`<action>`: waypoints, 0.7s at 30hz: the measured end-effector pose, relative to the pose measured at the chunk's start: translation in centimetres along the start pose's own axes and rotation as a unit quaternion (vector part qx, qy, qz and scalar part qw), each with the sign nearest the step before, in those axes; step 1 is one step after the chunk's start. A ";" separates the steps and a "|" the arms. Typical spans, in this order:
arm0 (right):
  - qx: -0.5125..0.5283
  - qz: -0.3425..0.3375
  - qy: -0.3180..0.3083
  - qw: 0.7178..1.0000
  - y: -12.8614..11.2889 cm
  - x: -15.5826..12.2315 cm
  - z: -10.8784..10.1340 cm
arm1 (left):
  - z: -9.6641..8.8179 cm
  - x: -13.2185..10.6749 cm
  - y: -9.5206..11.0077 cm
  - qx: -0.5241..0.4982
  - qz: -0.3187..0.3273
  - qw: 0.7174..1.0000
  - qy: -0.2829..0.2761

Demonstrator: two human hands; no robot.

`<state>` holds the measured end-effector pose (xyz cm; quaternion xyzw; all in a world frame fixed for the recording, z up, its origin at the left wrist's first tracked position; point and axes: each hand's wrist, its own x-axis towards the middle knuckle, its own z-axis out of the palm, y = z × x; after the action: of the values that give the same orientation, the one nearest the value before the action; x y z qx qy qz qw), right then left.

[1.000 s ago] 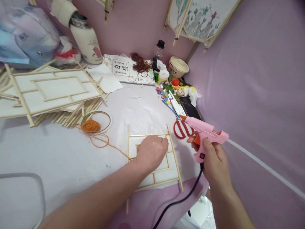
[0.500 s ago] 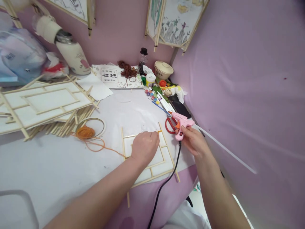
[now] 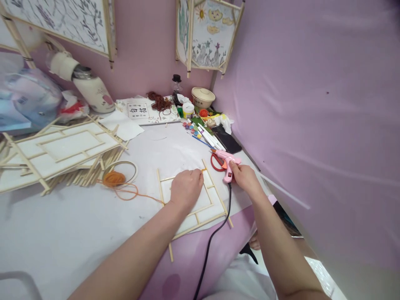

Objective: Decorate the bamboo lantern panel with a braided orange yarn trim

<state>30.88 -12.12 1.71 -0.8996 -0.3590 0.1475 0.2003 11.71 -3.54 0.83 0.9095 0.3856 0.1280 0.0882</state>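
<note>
My left hand [image 3: 186,188] is closed over a small bamboo-stick frame [image 3: 215,218] with a white backing. Its fingertips pinch orange yarn [image 3: 203,169] at the frame's upper right corner, where the strand wraps the sticks. From the frame's left side the yarn runs to an orange ball [image 3: 114,178] beside a round hoop [image 3: 136,170]. My right hand [image 3: 247,178] grips a pink hot glue gun [image 3: 228,157] by its handle, nozzle pointing left. Red-handled scissors [image 3: 213,163] lie right by the gun, partly covered by it. The fingers behind the handle are mostly hidden.
A black cord [image 3: 210,241] drops from the gun past the frame's right side. Larger stick frames [image 3: 67,146] are stacked on the left. White pens [image 3: 208,136], a black phone-like slab [image 3: 229,139] and a lidded bowl [image 3: 203,97] sit at the back right. Paper lanterns [image 3: 209,39] hang above.
The view has tilted up a little and turned right. My left hand keeps its pinch at the frame corner. The glue gun stays by the scissors, with my right hand still at its handle.
</note>
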 end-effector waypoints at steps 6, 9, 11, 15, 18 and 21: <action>-0.044 -0.018 0.014 0.999 -0.2 -0.9 -0.2 | -0.2 0.0 0.1 0.002 -0.007 1.000 0.011; -0.066 -0.012 0.048 0.997 -0.4 -1.9 -0.6 | -0.2 0.0 0.0 0.003 -0.012 1.000 0.019; -0.058 -0.044 0.094 0.993 -0.7 -2.6 -0.7 | -0.2 0.0 -0.1 -0.001 -0.016 1.000 0.022; 0.026 -0.273 0.134 0.952 -1.3 -3.0 -0.2 | -0.3 0.3 -0.4 -0.007 -0.022 0.999 0.030; -0.007 -0.362 0.114 0.925 -2.0 -2.7 0.6 | -0.2 0.6 -0.4 -0.008 -0.025 0.999 0.040; -0.059 -0.382 0.089 0.918 -2.4 -2.4 1.4 | -0.2 1.1 -0.3 -0.009 -0.032 0.999 0.034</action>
<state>27.28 -11.87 1.88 -0.7134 -0.6644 -0.0422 0.2189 12.20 -2.48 1.10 0.8911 0.4158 0.1595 0.0870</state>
